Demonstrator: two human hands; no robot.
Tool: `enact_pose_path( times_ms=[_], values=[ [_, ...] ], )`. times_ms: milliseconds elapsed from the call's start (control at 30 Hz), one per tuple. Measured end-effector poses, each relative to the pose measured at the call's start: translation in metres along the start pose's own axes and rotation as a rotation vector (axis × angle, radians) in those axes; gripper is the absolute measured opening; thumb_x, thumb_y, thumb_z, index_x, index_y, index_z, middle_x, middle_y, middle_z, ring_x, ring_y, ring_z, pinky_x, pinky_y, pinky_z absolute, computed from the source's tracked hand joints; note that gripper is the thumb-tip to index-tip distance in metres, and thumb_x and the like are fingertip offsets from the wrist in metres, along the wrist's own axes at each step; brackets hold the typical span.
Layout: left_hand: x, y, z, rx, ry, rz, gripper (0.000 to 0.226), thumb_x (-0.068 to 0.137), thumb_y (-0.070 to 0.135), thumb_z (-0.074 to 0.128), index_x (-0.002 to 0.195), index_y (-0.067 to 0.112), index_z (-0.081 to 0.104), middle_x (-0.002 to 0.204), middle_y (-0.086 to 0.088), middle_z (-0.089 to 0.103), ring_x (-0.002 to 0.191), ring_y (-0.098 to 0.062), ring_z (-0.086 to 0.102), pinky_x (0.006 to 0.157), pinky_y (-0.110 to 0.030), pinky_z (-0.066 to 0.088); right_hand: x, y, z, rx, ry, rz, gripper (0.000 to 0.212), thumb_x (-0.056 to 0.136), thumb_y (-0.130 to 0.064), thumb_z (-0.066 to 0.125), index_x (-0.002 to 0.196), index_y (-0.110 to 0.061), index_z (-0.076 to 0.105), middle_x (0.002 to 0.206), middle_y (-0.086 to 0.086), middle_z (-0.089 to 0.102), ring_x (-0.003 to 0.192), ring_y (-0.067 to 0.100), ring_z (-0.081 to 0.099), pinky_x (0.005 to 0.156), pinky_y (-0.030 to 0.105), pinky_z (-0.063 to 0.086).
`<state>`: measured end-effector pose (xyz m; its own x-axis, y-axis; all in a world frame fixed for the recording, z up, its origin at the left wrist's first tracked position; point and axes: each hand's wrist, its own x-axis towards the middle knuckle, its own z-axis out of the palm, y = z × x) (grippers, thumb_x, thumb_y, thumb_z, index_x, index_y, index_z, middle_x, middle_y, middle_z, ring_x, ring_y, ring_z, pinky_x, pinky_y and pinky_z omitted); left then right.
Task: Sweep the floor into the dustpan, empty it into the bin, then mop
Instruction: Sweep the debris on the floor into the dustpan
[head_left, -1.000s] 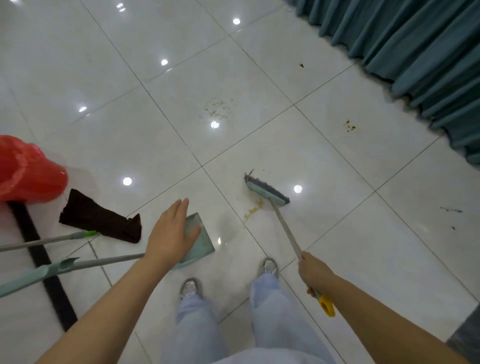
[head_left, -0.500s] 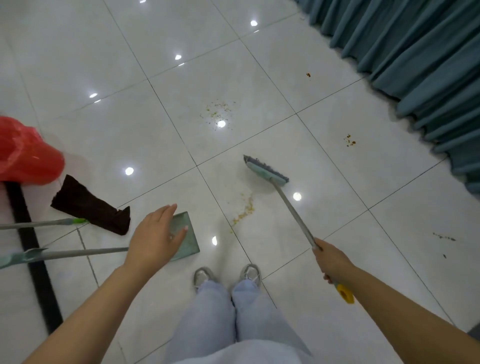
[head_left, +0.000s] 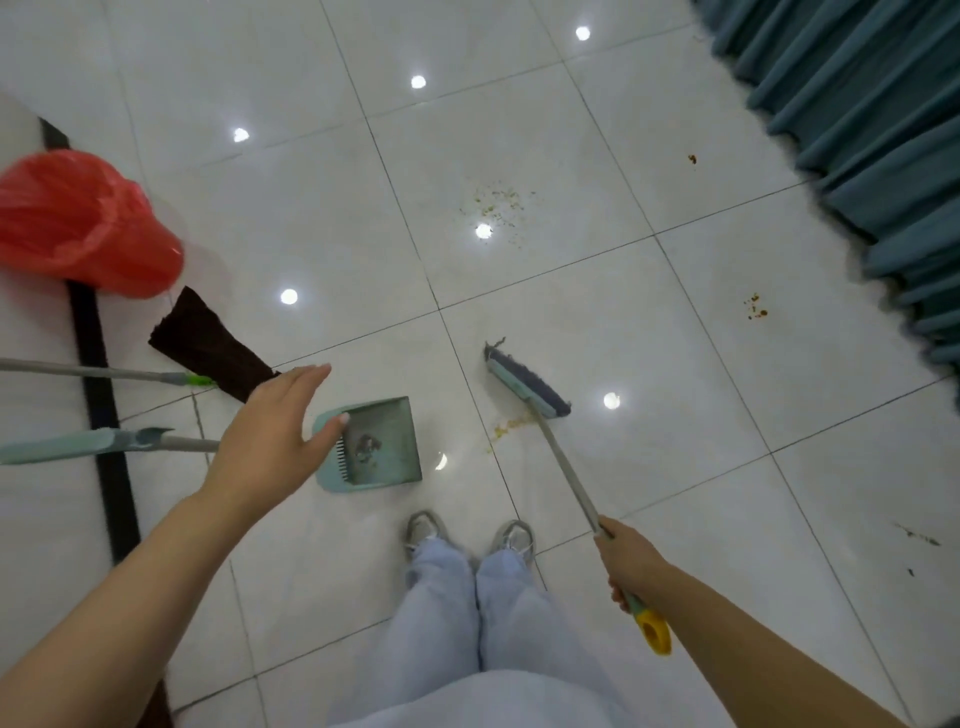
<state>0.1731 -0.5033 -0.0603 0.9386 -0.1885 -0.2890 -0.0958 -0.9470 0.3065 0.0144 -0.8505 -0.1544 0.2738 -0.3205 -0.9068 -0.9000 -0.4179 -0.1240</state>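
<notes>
Your right hand (head_left: 631, 558), lower right of the frame, grips the broom (head_left: 561, 457) handle with fingers curled round it; the yellow end cap sticks out below your fist. The broom head sits on the white tiled floor (head_left: 649, 130) just right of centre, bristles touching a small smear of yellowish crumbs (head_left: 506, 428) at its lower edge. Your left hand (head_left: 270, 441), left of centre, hovers with fingers straight and together, gripping nothing; its thumb tip overlaps the dustpan's near rim, though you cannot tell whether it touches. The teal dustpan (head_left: 384, 447) lies flat on the floor just left of the crumbs, mouth turned toward the broom, a little dark debris inside. Its long handle runs out to the left edge of the frame, passing behind your left hand. Above that handle lies the mop (head_left: 208, 345), dark brown pad on the floor, grey pole with a green collar reaching to the left edge. The red bin (head_left: 83, 223) with a red liner stands in the upper left. More scattered crumbs (head_left: 496, 202) sit upper centre, and smaller spots lie toward the teal curtain (head_left: 857, 104) in the upper right. Your shoes (head_left: 514, 538) and pale trousers fill the bottom centre.
</notes>
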Motion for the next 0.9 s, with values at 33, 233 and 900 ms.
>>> enact_pose_path(
  times_ms=[33,233,900],
  values=[
    [-0.001,-0.008,-0.006,0.019,0.019,0.007,0.064,0.087,0.036,0.063,0.142,0.012,0.041,0.143,-0.007,0.045,0.131,-0.025,0.041,0.107,-0.041,0.036,-0.005,-0.003,0.003,0.008,0.001,-0.010,0.034,0.102,-0.025,0.028,0.132,-0.023,0.046,0.080,0.012,0.056,0.055,0.019,0.049,0.044,0.023,0.044],
    [-0.003,-0.080,-0.028,0.436,0.025,-0.116,0.077,0.076,0.057,0.065,0.139,0.018,0.045,0.141,-0.008,0.049,0.130,-0.029,0.042,0.112,-0.050,0.024,-0.014,-0.018,-0.003,0.022,0.069,-0.069,0.038,0.103,-0.030,0.030,0.140,-0.028,0.041,0.075,0.014,0.054,0.053,0.020,0.046,0.043,0.022,0.041],
    [-0.014,-0.200,-0.023,0.368,-0.223,-0.156,0.028,0.088,0.022,0.060,0.116,0.022,0.060,0.099,0.001,0.063,0.083,-0.019,0.062,0.080,-0.038,0.053,-0.041,-0.042,0.031,-0.114,0.091,-0.017,0.041,0.103,-0.034,0.031,0.142,-0.029,0.041,0.072,0.013,0.053,0.049,0.021,0.044,0.041,0.022,0.040]
  ],
)
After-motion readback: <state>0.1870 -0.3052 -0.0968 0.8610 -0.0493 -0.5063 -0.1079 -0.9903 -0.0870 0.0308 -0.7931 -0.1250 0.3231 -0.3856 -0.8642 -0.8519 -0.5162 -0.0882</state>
